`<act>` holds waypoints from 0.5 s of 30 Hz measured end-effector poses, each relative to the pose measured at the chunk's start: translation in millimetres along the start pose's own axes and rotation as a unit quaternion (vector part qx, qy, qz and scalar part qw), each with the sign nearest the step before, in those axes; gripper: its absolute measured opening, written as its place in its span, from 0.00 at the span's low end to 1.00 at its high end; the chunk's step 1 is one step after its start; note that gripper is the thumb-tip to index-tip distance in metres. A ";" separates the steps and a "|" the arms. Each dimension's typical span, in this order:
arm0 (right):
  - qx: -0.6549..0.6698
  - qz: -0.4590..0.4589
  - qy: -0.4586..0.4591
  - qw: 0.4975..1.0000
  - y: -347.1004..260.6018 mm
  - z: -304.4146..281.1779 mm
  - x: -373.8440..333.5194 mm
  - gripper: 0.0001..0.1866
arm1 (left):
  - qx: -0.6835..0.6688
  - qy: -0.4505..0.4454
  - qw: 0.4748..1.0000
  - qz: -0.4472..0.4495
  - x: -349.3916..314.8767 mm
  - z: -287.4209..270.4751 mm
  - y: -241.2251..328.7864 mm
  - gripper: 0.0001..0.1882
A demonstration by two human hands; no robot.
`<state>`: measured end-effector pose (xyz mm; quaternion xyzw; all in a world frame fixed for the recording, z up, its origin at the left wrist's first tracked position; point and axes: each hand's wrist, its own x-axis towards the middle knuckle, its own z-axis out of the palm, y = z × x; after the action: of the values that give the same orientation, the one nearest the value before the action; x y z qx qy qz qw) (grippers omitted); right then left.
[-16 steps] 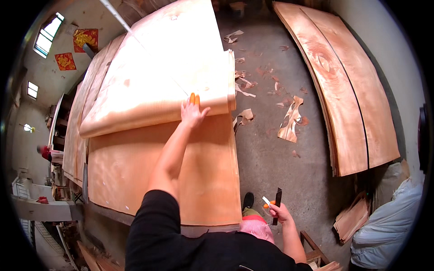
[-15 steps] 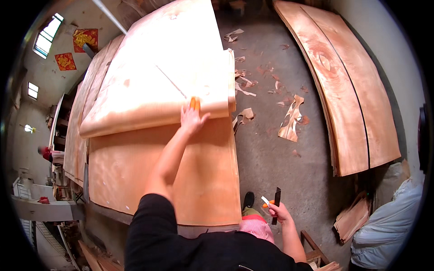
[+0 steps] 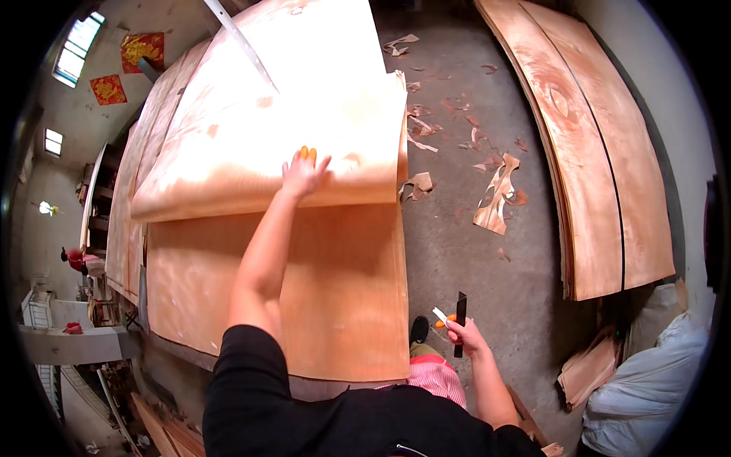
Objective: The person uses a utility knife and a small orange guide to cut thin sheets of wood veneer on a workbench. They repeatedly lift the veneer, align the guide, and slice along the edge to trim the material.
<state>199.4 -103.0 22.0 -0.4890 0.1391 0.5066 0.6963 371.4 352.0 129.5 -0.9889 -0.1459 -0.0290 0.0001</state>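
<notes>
A large, pale wood veneer sheet [image 3: 228, 164] lies rolled back over itself on a stack of veneer [image 3: 343, 305], its near edge a rounded fold. My left hand [image 3: 303, 177] rests on top of that fold with its fingers spread, orange covers on some of them. Off to the right, beside the stack, my right hand [image 3: 468, 337] is closed around a flat black bar-shaped tool [image 3: 461, 324] with a slanted tip, held upright. A small white piece [image 3: 439, 314] also sticks out of this hand, beside orange finger covers; its kind is unclear.
A long white pole [image 3: 244, 46] slants over the sheet from the top. Veneer scraps [image 3: 499, 194] litter the concrete floor. Another veneer stack [image 3: 586, 152] stands at the right, with a whitish plastic-covered bundle [image 3: 647, 388] below it. A person in red [image 3: 76, 260] is far left.
My left hand has shifted slightly left along the fold, its fingers still spread. The white pole reaches lower over the sheet. My right hand has risen a little with the black tool.
</notes>
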 end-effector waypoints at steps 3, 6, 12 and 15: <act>0.003 -0.013 0.024 1.000 0.2 -0.5 -2.0 0.10 | 0.044 -0.022 0.996 0.076 -61.4 10.0 3.5 0.34; 0.020 -0.015 0.018 1.000 7.4 -1.9 -3.2 0.11 | 0.105 -0.154 0.967 0.175 -145.5 -4.1 -2.7 0.34; 0.047 -0.005 0.041 0.998 22.0 -7.1 2.1 0.11 | -0.115 -0.389 0.912 0.061 -86.2 -120.5 40.4 0.22; 0.039 -0.008 0.041 0.998 13.2 5.5 0.6 0.10 | -0.090 -0.079 0.991 0.056 -6.7 -92.3 32.8 0.22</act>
<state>186.9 -98.1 17.1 -0.4829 0.1828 0.4748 0.7127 369.1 317.8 221.5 -0.9907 -0.0867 0.0360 -0.0983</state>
